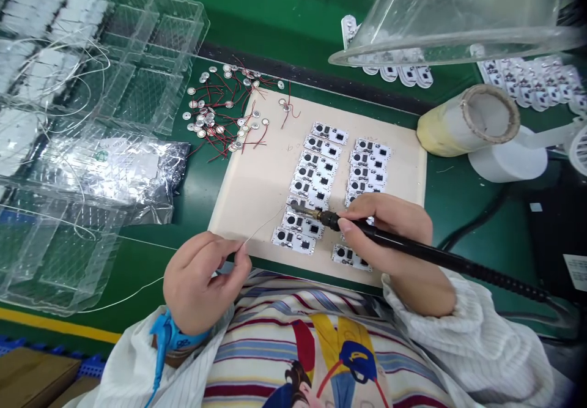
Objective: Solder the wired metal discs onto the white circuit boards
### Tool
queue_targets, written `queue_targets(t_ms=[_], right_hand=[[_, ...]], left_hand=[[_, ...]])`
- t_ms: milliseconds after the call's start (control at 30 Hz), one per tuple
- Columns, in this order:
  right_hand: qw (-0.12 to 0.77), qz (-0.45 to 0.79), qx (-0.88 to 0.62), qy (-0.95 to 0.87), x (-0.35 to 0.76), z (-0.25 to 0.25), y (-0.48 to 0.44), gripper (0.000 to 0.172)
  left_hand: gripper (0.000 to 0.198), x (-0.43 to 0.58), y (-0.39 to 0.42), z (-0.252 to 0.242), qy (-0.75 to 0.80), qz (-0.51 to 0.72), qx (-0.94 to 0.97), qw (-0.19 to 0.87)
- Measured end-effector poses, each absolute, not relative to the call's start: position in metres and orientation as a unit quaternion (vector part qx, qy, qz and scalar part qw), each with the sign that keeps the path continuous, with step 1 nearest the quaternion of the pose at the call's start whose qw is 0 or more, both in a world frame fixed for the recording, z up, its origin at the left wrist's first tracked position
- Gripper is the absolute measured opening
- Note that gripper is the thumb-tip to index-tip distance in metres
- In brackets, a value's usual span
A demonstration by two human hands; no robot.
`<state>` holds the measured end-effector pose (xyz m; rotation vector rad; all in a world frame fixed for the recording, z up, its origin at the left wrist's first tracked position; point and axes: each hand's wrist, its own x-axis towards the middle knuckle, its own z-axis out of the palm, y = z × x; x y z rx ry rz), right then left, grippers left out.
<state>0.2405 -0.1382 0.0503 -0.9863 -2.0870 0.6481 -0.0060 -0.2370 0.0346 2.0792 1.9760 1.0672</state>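
My right hand is shut around a black soldering iron, whose brass tip reaches a white circuit board in the left column of boards. My left hand pinches a thin silver solder wire, and the wire's end runs up close to the iron's tip. Several small white circuit boards lie in two columns on a beige mat. A heap of small metal discs with red wires lies at the mat's far left corner and spills onto the bench.
Clear plastic trays holding white parts and a silver bag lie to the left on the green bench. A clear plastic cover, more white boards and a tape roll stand at the far right. A blue wrist strap circles my left wrist.
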Motion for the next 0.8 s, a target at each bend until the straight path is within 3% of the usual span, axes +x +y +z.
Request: queue_targets(t_ms=[800], right_hand=[[0.342,0.196,-0.363,-0.844,0.229,0.065,-0.139,0.017]], left_hand=[[0.011,-0.005,-0.236,0.032,0.633,0.352,0.688,0.042]])
